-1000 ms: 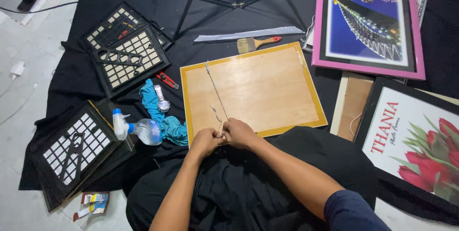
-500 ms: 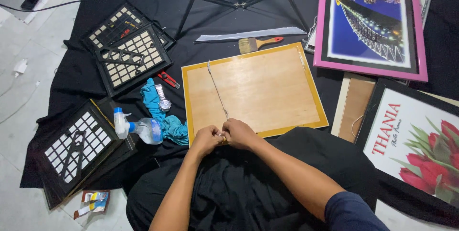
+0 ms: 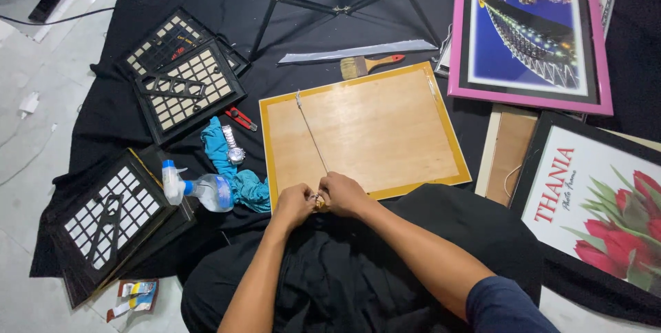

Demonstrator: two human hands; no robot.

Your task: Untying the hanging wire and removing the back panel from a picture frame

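Note:
A picture frame lies face down on black cloth, showing its wooden backing board and yellow rim. A thin hanging wire runs across the board from the far left edge to the near edge. My left hand and my right hand meet at the near rim, both pinching the wire's near end at a small fitting. The fingertips hide the fitting itself.
A paintbrush and a long metal strip lie beyond the frame. A spray bottle, teal cloth, wristwatch and red cutter lie left. Black grid frames stack at left; framed pictures stand right.
The wire now lies straight and taut across the board; a second ago a loose bit curled near my hands. Both hands stay at the near rim.

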